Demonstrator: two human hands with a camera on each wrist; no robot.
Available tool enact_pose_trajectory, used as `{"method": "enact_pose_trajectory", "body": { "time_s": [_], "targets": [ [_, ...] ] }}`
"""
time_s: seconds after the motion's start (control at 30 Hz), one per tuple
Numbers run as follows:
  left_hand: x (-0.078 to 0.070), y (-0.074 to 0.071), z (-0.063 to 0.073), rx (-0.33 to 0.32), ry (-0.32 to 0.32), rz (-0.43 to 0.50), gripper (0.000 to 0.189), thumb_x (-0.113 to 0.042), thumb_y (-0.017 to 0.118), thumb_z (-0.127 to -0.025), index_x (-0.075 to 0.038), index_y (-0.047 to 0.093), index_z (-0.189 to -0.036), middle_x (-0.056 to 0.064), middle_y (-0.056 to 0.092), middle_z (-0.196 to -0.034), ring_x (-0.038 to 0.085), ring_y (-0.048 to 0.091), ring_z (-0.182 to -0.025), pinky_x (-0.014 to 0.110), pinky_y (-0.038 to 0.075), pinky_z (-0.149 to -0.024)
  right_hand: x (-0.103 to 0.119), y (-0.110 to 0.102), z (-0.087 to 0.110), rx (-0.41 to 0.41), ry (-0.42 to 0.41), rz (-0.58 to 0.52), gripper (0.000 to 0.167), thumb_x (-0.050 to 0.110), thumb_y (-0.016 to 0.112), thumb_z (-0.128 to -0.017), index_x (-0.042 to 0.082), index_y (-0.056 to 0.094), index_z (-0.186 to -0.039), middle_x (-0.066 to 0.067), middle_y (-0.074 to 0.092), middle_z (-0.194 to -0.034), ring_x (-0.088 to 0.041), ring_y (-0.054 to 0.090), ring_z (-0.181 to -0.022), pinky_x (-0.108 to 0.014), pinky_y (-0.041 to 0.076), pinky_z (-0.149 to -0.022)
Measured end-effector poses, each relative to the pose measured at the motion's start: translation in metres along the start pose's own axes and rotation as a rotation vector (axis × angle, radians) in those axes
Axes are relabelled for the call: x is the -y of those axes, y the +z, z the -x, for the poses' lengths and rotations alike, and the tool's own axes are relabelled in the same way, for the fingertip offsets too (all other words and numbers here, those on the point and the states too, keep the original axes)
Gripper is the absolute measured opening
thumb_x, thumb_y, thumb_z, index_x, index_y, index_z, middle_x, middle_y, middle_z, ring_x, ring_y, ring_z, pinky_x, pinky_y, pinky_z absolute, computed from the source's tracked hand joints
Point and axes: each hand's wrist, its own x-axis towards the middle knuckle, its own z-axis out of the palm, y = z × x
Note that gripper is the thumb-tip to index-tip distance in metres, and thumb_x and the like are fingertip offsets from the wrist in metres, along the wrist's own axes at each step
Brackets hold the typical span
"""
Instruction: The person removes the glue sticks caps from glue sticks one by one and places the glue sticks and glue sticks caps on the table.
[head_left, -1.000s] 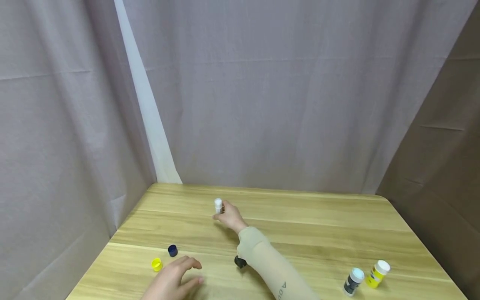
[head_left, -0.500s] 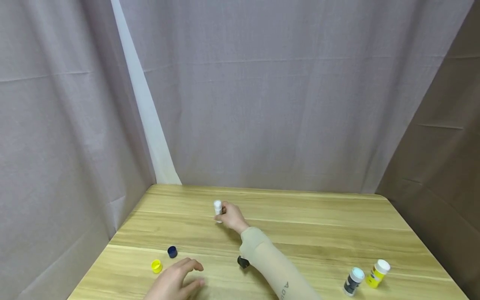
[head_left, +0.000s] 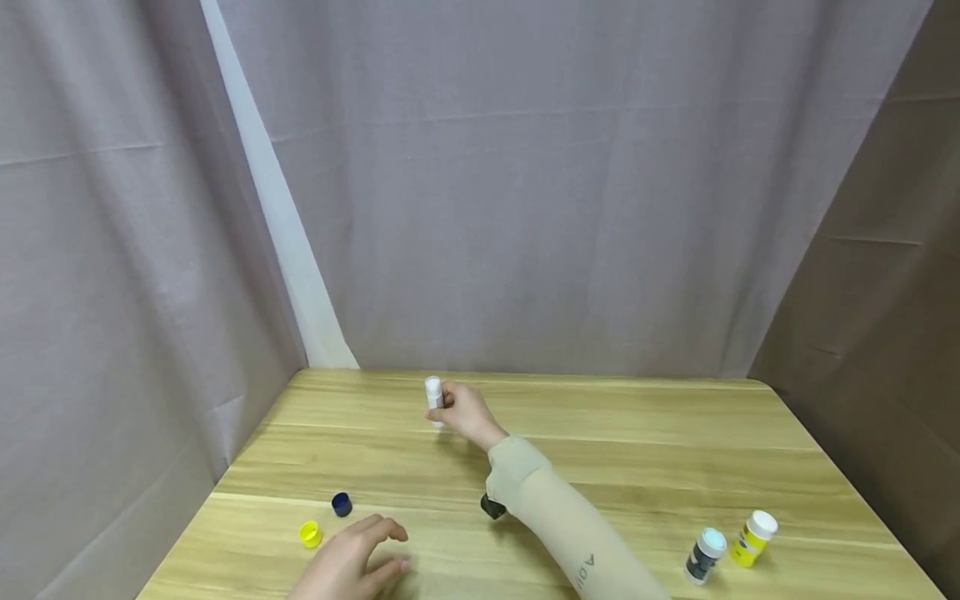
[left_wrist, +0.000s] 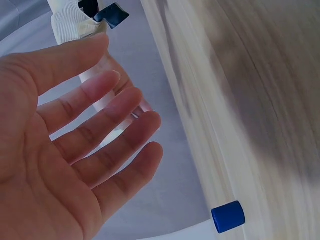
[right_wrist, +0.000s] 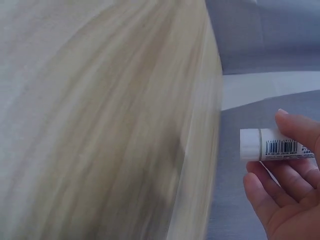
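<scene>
My right hand [head_left: 468,414] pinches a white tube [head_left: 434,402], which looks like a glue stick, upright near the back of the table. In the right wrist view the thumb and fingers hold this tube [right_wrist: 275,145] by its barcoded side, with its plain white end sticking out. My left hand [head_left: 351,557] hovers at the front left with its fingers loosely bent and nothing in them. In the left wrist view the fingers of that hand [left_wrist: 100,135] are spread. Nearest to it lie a yellow cap [head_left: 311,534] and a dark blue cap [head_left: 341,504].
At the front right of the wooden table [head_left: 600,442] stand a dark-labelled tube [head_left: 705,556] and a yellow-labelled tube [head_left: 753,539], both with pale tops. Grey curtains [head_left: 525,208] hang behind and at the sides. A small black device [head_left: 492,506] sits under my right wrist.
My right hand dips slightly, then rises with the white glue stick toward the table's back edge. My left hand stays almost still, and the caps and other tubes stay put.
</scene>
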Motion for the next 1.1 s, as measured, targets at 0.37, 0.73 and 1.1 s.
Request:
{"method": "enact_pose_trajectory", "body": {
  "time_s": [0.37, 0.73, 1.1],
  "targets": [
    [-0.01, -0.014, 0.004, -0.008, 0.015, 0.018, 0.025, -0.028, 0.079, -0.089, -0.017, 0.067, -0.108, -0.006, 0.069, -0.106, 0.017, 0.067, -0.097, 0.037, 0.057, -0.079, 0.036, 0.017, 0.052, 0.195, -0.089, -0.059, 0.024, 0.025, 0.081, -0.088, 0.012, 0.068, -0.104, 0.006, 0.07, -0.092, -0.007, 0.066, -0.085, -0.027, 0.055, -0.077],
    [-0.031, -0.027, 0.007, 0.024, 0.237, -0.002, 0.024, -0.026, 0.078, -0.09, -0.016, 0.065, -0.109, -0.008, 0.067, -0.105, 0.011, 0.066, -0.093, 0.027, 0.056, -0.071, 0.05, -0.003, 0.136, 0.317, -0.214, -0.143, 0.02, 0.022, 0.081, -0.088, 0.014, 0.067, -0.101, 0.011, 0.072, -0.09, 0.0, 0.066, -0.084, -0.021, 0.055, -0.08],
    [-0.041, -0.026, 0.001, 0.092, 0.187, 0.055, 0.024, -0.031, 0.074, -0.094, -0.017, 0.066, -0.112, -0.006, 0.067, -0.106, 0.01, 0.065, -0.093, 0.027, 0.055, -0.07, 0.047, -0.036, 0.184, 0.257, -0.239, -0.143, 0.018, 0.027, 0.079, -0.09, 0.02, 0.065, -0.098, 0.012, 0.069, -0.094, -0.001, 0.066, -0.088, -0.026, 0.055, -0.088]
  ]
}}
